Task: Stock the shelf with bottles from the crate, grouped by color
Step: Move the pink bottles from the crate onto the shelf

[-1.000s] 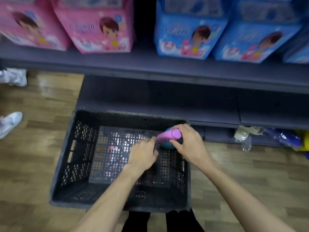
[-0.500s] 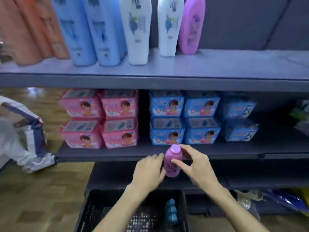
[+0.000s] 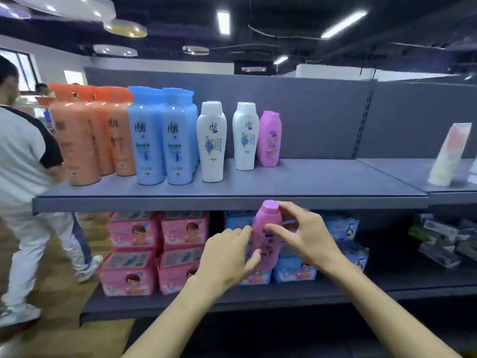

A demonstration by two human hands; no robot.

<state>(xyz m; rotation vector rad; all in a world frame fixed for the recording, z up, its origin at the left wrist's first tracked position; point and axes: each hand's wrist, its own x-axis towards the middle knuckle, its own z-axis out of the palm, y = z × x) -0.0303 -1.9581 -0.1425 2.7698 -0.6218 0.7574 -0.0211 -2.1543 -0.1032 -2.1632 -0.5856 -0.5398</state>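
Observation:
A small pink bottle (image 3: 265, 236) stands upright in the air just below the front edge of the grey top shelf (image 3: 309, 182). My right hand (image 3: 307, 236) pinches it near the cap and label, and my left hand (image 3: 227, 257) grips its lower left side. On the shelf, left to right, stand orange bottles (image 3: 85, 140), blue bottles (image 3: 162, 140), white bottles (image 3: 211, 143) and a pink bottle (image 3: 269, 139). The crate is out of view.
A person in a white shirt and white trousers (image 3: 23, 192) walks past at the left. Pink packs (image 3: 157, 251) and blue packs (image 3: 338, 228) fill the lower shelf (image 3: 413, 285). A pale tube (image 3: 449, 153) leans on the neighbouring shelf at the right.
Both hands lifted the pink bottle out of the crate and up to the top shelf's edge. The view rose from the crate to the shelf. A person walked in at the left.

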